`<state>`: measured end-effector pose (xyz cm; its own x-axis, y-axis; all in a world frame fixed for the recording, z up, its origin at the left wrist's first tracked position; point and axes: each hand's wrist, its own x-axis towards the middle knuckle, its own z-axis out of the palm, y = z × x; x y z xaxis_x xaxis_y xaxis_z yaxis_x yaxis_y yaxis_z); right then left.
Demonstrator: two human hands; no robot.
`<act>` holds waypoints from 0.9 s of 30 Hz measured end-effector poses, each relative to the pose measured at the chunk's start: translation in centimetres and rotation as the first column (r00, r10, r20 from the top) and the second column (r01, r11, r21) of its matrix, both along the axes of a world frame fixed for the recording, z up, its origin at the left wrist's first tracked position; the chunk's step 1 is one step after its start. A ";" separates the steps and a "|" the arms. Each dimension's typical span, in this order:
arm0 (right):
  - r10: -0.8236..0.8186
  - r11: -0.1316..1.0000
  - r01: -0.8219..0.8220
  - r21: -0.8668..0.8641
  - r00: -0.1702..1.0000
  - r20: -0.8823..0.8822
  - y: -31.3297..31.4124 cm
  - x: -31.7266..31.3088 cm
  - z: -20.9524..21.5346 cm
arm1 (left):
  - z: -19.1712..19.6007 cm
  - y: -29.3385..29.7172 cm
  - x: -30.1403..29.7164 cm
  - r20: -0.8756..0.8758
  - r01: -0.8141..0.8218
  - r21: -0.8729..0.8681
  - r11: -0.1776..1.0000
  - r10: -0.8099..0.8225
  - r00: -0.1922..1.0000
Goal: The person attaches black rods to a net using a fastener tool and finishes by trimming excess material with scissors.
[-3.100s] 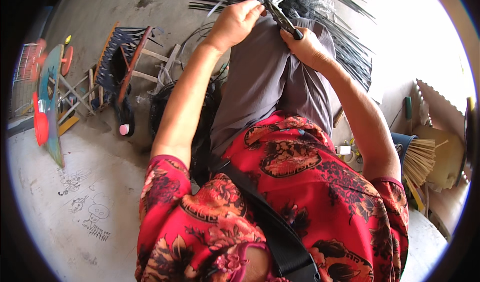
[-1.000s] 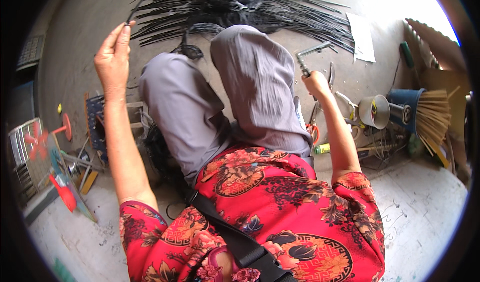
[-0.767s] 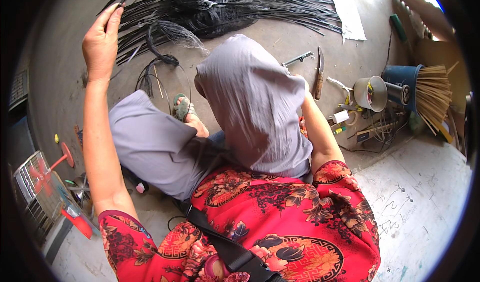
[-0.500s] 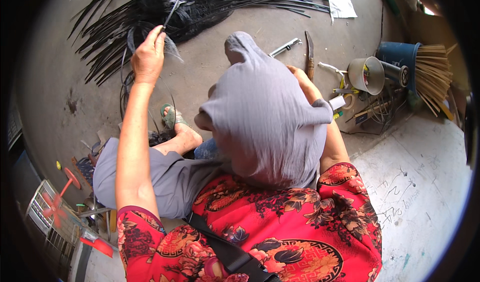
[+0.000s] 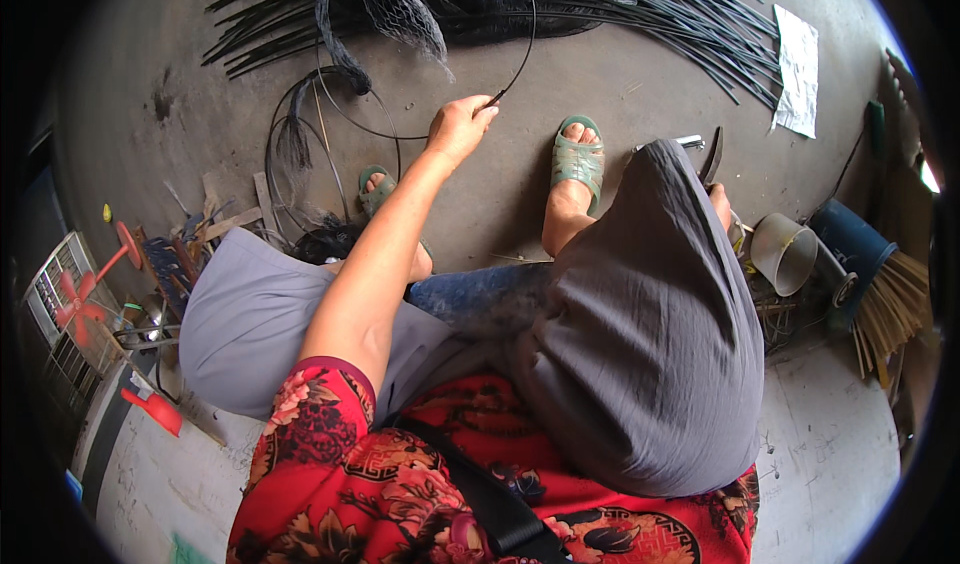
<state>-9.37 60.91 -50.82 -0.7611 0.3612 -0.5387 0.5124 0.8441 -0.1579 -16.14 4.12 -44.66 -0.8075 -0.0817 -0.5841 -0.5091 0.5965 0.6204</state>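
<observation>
My left hand (image 5: 462,130) is closed around a thin black rod (image 5: 531,34), bent in a wide curve. From the hand it arcs up toward the far pile of black rods and net. My right hand (image 5: 720,205) shows only in part beyond my raised right knee, under grey cloth (image 5: 655,334). Its fingers are mostly hidden. Close by it is a knife (image 5: 713,154) with a dark curved blade; the cloth or hand covers its handle. Left of the blade lies a silvery metal tool (image 5: 685,143), partly behind the knee.
Black rods and netting (image 5: 640,4) spread along the far floor beside a white sheet (image 5: 796,69). Looped black strands (image 5: 290,164) lie at left. At right stand a pale bucket (image 5: 783,254) and a blue bin (image 5: 850,236) with wooden strips (image 5: 890,299). A red fan (image 5: 80,307) is far left.
The view has shifted. My left hand, still holding the rod, now sits farther right and lower. My right hand has become more hidden behind the knee, close to the knife.
</observation>
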 end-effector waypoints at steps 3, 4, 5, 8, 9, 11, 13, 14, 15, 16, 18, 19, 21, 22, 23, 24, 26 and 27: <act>-0.139 0.990 0.131 -0.054 0.971 -0.195 0.2 -2.5 2.5 | -0.8 0.2 -1.5 0.040 0.057 -0.053 0.997 -0.055 0.998; -0.219 0.974 0.191 -0.122 0.930 -0.295 -0.2 -3.3 4.0 | -1.0 0.4 -1.1 0.017 0.096 -0.088 0.992 -0.095 0.995; -0.310 0.936 0.221 -0.273 0.885 -0.348 -2.1 -3.4 5.4 | -1.2 0.0 -0.3 0.019 0.124 -0.139 0.983 -0.122 0.992; -0.515 0.631 0.087 -0.771 0.790 -0.333 -11.4 -8.7 11.4 | -1.8 -1.4 0.0 -0.060 0.159 -0.256 0.953 -0.180 0.982; -0.529 0.511 0.034 -0.859 0.800 -0.283 -14.4 -10.1 13.3 | -2.2 -1.5 -0.7 -0.070 0.170 -0.260 0.951 -0.194 0.978; -0.476 0.379 -0.023 -0.925 0.852 -0.216 -19.6 -12.2 15.1 | -3.3 -1.3 -1.9 -0.125 0.242 -0.322 0.915 -0.295 0.947; -0.427 0.327 -0.017 -0.945 0.889 -0.164 -23.2 -13.3 14.6 | -4.1 -1.0 -2.4 -0.168 0.295 -0.373 0.880 -0.377 0.911; -0.350 0.266 -0.038 -0.963 0.927 -0.134 -26.5 -14.5 14.2 | -4.2 -2.2 -2.0 -0.230 0.270 -0.471 0.840 -0.412 0.881; -0.306 0.249 -0.060 -0.967 0.942 -0.138 -29.1 -15.0 14.6 | -4.3 -2.8 -2.8 -0.270 0.272 -0.507 0.818 -0.451 0.851; -0.247 0.276 -0.094 -0.956 0.955 -0.165 -30.8 -15.6 14.8 | -4.5 -3.5 -3.4 -0.311 0.260 -0.535 0.804 -0.473 0.824; -0.128 0.356 -0.201 -0.912 0.957 -0.261 -33.7 -16.6 14.3 | -4.8 -4.0 -4.0 -0.325 0.267 -0.603 0.752 -0.537 0.778; -0.063 0.402 -0.266 -0.876 0.947 -0.316 -34.8 -16.9 14.0 | -4.9 -4.3 -4.3 -0.332 0.264 -0.623 0.736 -0.554 0.763; -0.002 0.449 -0.351 -0.822 0.919 -0.393 -37.5 -17.9 13.1 | -4.9 -5.9 -5.2 -0.367 0.249 -0.638 0.729 -0.572 0.734; -0.004 0.454 -0.373 -0.809 0.908 -0.420 -39.2 -18.5 12.6 | -4.9 -6.1 -5.5 -0.376 0.242 -0.647 0.723 -0.579 0.723; 0.034 0.479 -0.434 -0.764 0.878 -0.477 -40.3 -19.1 11.9 | -5.2 -6.5 -5.6 -0.376 0.237 -0.643 0.728 -0.569 0.731; 0.053 0.506 -0.486 -0.713 0.842 -0.536 -41.0 -19.6 11.0 | -5.4 -6.4 -5.8 -0.368 0.246 -0.639 0.729 -0.570 0.735; 0.087 0.527 -0.511 -0.679 0.827 -0.555 -42.0 -20.3 9.6 | -5.2 -6.4 -6.6 -0.328 0.225 -0.580 0.783 -0.477 0.815; 0.101 0.535 -0.521 -0.665 0.821 -0.562 -42.4 -20.4 9.0 | -4.9 -6.6 -7.0 -0.309 0.208 -0.550 0.809 -0.428 0.849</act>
<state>-29.75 18.50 -41.84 -0.9389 -0.3354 -0.0775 -0.0558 0.3704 -0.9272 -23.10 -2.44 -49.52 -0.9863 0.0442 -0.1591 -0.0074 0.9506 0.3102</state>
